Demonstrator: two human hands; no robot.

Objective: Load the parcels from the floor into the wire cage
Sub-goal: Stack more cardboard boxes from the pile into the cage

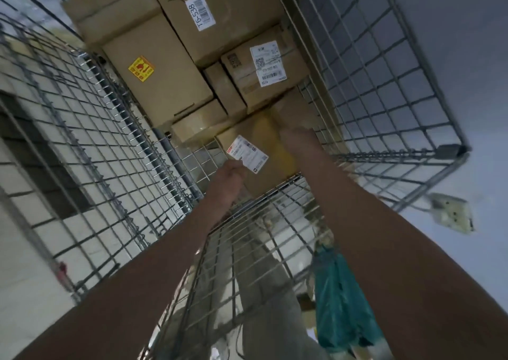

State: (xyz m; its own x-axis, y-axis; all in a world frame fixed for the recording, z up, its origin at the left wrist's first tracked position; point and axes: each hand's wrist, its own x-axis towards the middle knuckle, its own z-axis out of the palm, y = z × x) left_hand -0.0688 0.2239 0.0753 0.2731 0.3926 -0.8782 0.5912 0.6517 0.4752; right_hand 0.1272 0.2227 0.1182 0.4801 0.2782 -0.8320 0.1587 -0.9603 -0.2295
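Both bare arms reach up into the silver wire-mesh cage (379, 65), where a small brown cardboard parcel with a white barcode label (264, 150) is held against the stack of parcels already inside. The left hand (231, 175) grips the parcel's near lower corner, fingers curled just beside the label. The right hand (295, 137) lies on the parcel's far side; blur hides its fingers, so whether it grasps or only presses cannot be told. Above sit a brown carton with a white shipping label (264, 71), a tall brown box bearing a yellow sticker (154, 76) and a large carton marked T6-538 (220, 10). A teal cloth (338, 299) hangs beside the right forearm.
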